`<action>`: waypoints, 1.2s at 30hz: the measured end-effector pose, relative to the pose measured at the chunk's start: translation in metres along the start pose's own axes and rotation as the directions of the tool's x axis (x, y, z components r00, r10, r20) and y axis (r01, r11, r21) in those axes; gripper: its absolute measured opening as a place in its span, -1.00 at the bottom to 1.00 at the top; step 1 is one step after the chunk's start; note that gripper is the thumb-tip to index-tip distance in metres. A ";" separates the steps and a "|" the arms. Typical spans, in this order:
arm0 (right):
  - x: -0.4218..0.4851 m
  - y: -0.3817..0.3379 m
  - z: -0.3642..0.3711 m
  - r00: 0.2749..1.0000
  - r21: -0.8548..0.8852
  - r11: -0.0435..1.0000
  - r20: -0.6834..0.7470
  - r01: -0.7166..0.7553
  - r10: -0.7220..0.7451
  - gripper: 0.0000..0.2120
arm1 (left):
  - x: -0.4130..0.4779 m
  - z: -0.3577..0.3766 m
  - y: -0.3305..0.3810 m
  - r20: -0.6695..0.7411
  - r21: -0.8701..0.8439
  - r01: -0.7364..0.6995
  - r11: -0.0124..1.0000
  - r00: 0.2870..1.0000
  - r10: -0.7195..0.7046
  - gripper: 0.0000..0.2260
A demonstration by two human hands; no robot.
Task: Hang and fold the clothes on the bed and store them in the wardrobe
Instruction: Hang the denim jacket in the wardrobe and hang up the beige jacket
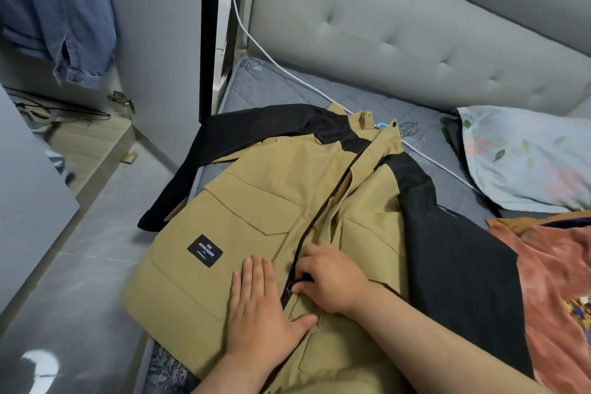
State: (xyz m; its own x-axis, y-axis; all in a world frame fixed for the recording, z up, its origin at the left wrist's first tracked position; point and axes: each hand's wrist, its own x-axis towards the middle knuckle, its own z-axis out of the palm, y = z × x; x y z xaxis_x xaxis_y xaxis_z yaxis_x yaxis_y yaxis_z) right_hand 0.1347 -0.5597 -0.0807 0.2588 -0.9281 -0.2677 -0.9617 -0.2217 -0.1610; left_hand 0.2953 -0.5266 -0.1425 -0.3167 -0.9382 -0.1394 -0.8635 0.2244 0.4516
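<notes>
Khaki-and-black jacket (265,201) lies front-up on the bed (287,86), 1 black sleeve over its left edge. Your left hand (262,307) presses flat, fingers straight; your right hand (332,278) pinches the zipper (323,208).

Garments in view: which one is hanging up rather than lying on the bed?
The blue denim shirt at upper left hangs free. The khaki-and-black jacket and the rust-coloured garment both lie flat on the mattress.
</notes>
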 end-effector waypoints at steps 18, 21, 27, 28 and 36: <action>0.069 0.124 -0.094 0.879 0.000 0.886 -0.128 -0.463 0.459 -0.82 | 0.010 0.007 -0.004 -0.039 -0.044 -0.098 0.994 0.995 0.096 0.14; 0.070 0.139 -0.078 0.839 0.102 0.849 -0.133 -0.518 0.527 -0.82 | 0.028 0.002 -0.004 -0.046 -0.076 -0.202 0.976 0.979 0.199 0.02; 0.071 0.152 -0.054 0.854 0.253 0.856 -0.157 -0.450 0.495 -0.83 | 0.129 -0.033 0.041 -0.030 -0.177 -0.174 0.969 0.985 0.172 -0.06; 0.072 0.153 -0.052 0.861 0.255 0.867 -0.176 -0.429 0.478 -0.82 | 0.148 -0.033 0.052 -0.056 -0.180 -0.197 0.964 0.980 0.190 -0.07; 0.089 0.180 -0.047 0.907 0.213 0.907 -0.141 -0.364 0.397 -0.84 | 0.224 0.014 0.090 0.026 -0.111 -0.165 0.980 0.985 0.169 0.19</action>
State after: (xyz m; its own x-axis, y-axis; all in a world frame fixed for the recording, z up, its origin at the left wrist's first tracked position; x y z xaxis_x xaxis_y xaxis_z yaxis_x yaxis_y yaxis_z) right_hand -0.0196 -0.6967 -0.0886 -0.1595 -0.9720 -0.1728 -0.9471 0.2000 -0.2511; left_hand 0.1415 -0.7131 -0.1457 -0.4685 -0.8794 -0.0840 -0.7502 0.3458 0.5635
